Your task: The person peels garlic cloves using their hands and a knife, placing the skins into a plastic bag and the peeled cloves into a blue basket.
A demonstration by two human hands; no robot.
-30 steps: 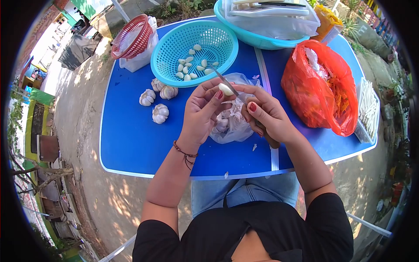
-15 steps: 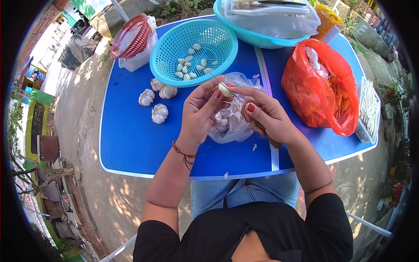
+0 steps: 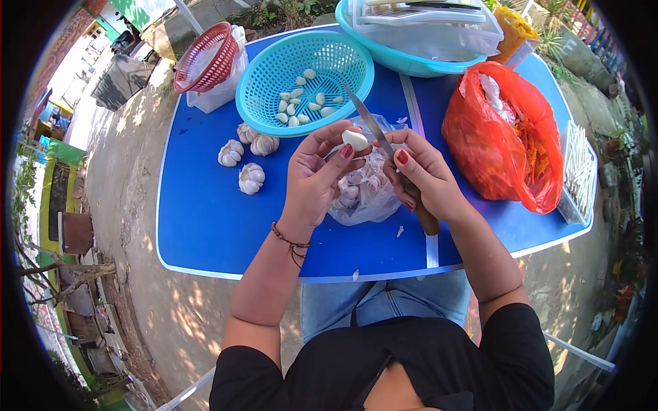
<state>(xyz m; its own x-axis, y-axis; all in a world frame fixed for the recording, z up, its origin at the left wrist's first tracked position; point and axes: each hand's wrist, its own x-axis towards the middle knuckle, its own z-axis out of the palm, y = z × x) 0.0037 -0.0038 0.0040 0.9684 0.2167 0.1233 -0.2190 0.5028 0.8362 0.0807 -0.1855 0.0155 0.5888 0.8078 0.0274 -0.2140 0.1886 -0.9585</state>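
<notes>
Between the thumb and fingers of my left hand [image 3: 319,171] is a pale, smooth garlic clove [image 3: 354,141]. My right hand [image 3: 425,177] grips a knife [image 3: 375,129] by its brown handle, blade pointing up and to the left beside the clove. Under both hands lies a clear plastic bag [image 3: 367,205] with garlic and papery skins in it. Several whole garlic bulbs [image 3: 251,178] sit to the left of my left hand. Beyond my hands, a turquoise basket [image 3: 250,82] holds several peeled cloves [image 3: 293,121].
On the blue table [image 3: 212,233], a red plastic bag [image 3: 473,151] and a container of white sticks [image 3: 580,168] stand at the right. A red basket [image 3: 221,65] is at the back left. A turquoise basin [image 3: 411,66] bears a plastic box [image 3: 439,31].
The knife blade has swung into full view, from edge-on at the clove to raised beside it. The clove now shows a whiter surface. The left hand has barely moved.
</notes>
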